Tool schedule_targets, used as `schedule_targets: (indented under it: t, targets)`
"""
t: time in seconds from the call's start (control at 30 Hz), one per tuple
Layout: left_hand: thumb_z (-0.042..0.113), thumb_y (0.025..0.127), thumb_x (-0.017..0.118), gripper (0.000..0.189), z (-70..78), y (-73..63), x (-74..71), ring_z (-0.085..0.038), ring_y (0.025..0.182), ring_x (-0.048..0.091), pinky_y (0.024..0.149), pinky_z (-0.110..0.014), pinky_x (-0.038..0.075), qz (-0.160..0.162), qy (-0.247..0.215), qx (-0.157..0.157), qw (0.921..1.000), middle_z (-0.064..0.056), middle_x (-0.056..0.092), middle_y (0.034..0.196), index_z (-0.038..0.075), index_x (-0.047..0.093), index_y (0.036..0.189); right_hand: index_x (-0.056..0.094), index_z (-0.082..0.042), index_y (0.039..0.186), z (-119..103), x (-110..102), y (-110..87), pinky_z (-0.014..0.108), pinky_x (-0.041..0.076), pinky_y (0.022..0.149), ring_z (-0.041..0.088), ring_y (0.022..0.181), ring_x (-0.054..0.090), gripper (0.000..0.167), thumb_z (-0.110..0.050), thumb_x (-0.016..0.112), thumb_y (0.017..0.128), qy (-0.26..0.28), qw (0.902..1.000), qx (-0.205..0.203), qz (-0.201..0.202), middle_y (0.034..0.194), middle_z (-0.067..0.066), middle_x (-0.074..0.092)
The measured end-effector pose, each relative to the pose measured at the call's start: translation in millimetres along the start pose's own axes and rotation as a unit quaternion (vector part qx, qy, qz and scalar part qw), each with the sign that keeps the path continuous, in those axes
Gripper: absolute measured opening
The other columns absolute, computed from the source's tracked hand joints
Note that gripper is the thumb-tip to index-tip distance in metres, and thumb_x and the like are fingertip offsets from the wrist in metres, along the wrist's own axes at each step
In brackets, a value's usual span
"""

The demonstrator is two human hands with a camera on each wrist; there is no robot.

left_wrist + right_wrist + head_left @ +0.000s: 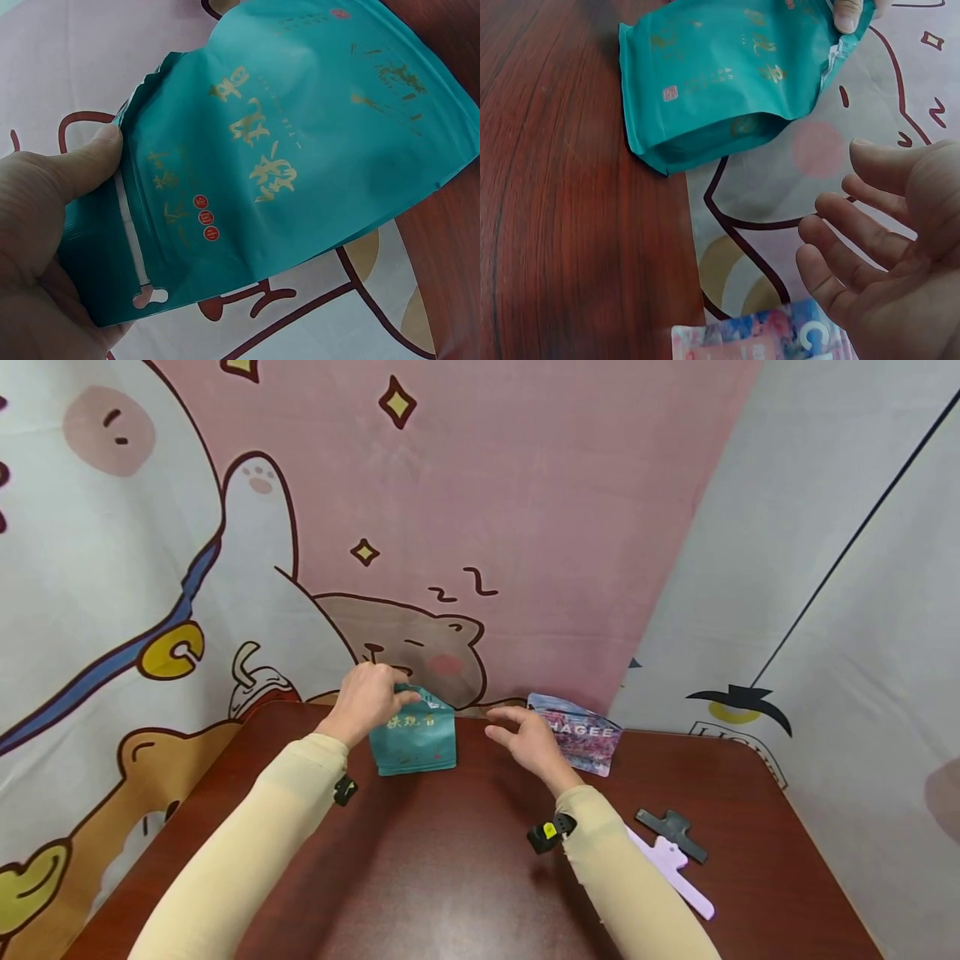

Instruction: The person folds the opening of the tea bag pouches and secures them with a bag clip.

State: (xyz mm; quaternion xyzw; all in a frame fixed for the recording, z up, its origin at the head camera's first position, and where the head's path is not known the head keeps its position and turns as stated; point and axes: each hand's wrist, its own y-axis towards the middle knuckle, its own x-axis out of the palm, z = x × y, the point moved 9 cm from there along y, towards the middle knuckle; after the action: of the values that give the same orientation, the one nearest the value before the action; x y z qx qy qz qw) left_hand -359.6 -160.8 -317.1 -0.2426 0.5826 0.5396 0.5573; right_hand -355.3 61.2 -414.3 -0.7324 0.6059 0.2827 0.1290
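Note:
At the back of the table stands a teal pouch [415,742] with gold characters. My left hand [369,700] pinches its top edge, the thumb [95,161] on the front face in the left wrist view. The top is creased and partly torn along a pale strip. To the right, my right hand [529,745] is held in the air with fingers apart and slightly bent, touching nothing. In the right wrist view, its fingers [855,247] are apart from the teal pouch. Just behind and right of this hand is a pink and blue patterned pouch [588,743].
On the right side of the dark red table [450,868] lie a black clip [671,833] and a lilac clip [678,872], partly behind the right forearm. A cartoon-printed cloth [555,527] hangs directly behind the table's far edge.

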Motion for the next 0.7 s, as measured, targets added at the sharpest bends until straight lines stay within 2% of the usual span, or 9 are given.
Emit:
schedule_targets:
  t: [0.23,0.37,0.47,0.57,0.7]
  targets:
    - [0.036,0.085,0.079,0.028,-0.1,0.3,-0.1,-0.012,0.052,0.060,0.050,-0.028,0.046,-0.002,-0.005,0.000,1.0000,-0.009,0.079,0.088,0.012,0.082,0.100,0.069,-0.011,0.127,5.7,-13.2,-8.6,0.050,0.048,0.102,0.032,0.127,0.058,0.033,-0.022,0.069,0.095,-0.011,0.9999,-0.005,0.000,0.133,0.011,0.065]
    - [0.035,0.085,0.079,0.027,0.5,0.3,-1.2,-0.010,0.049,0.057,0.049,-0.027,0.043,-0.001,-0.009,0.002,1.0000,-0.008,0.077,0.079,0.011,0.082,0.097,0.070,-0.009,0.125,9.1,-21.1,-13.1,0.044,0.057,0.087,0.030,0.108,0.068,0.032,-0.018,0.070,0.094,0.001,0.9999,-0.010,0.004,0.127,0.013,0.068]
    - [0.034,0.085,0.079,0.026,-0.1,0.5,-1.3,-0.010,0.049,0.057,0.049,-0.028,0.044,0.000,-0.010,0.002,1.0000,-0.008,0.077,0.079,0.011,0.082,0.096,0.070,-0.007,0.124,13.4,-26.0,-16.0,0.037,0.060,0.078,0.029,0.097,0.072,0.031,-0.016,0.070,0.094,0.011,0.9999,-0.009,0.004,0.125,0.016,0.069]
    - [0.035,0.084,0.080,0.027,-1.0,0.7,-0.8,-0.011,0.051,0.059,0.050,-0.029,0.047,0.001,-0.008,0.001,1.0000,-0.008,0.078,0.084,0.011,0.082,0.097,0.070,-0.006,0.124,18.4,-31.0,-18.8,0.035,0.060,0.078,0.027,0.096,0.072,0.031,-0.016,0.070,0.094,0.007,0.9999,-0.007,0.005,0.124,0.017,0.069]
    - [0.035,0.084,0.080,0.027,-0.9,0.8,0.0,-0.012,0.052,0.059,0.051,-0.030,0.047,0.001,-0.006,0.001,1.0000,-0.008,0.078,0.084,0.012,0.082,0.097,0.071,-0.007,0.123,21.5,-38.8,-23.0,0.038,0.058,0.081,0.026,0.094,0.072,0.031,-0.017,0.071,0.094,-0.014,0.9998,-0.012,0.013,0.120,0.016,0.070]
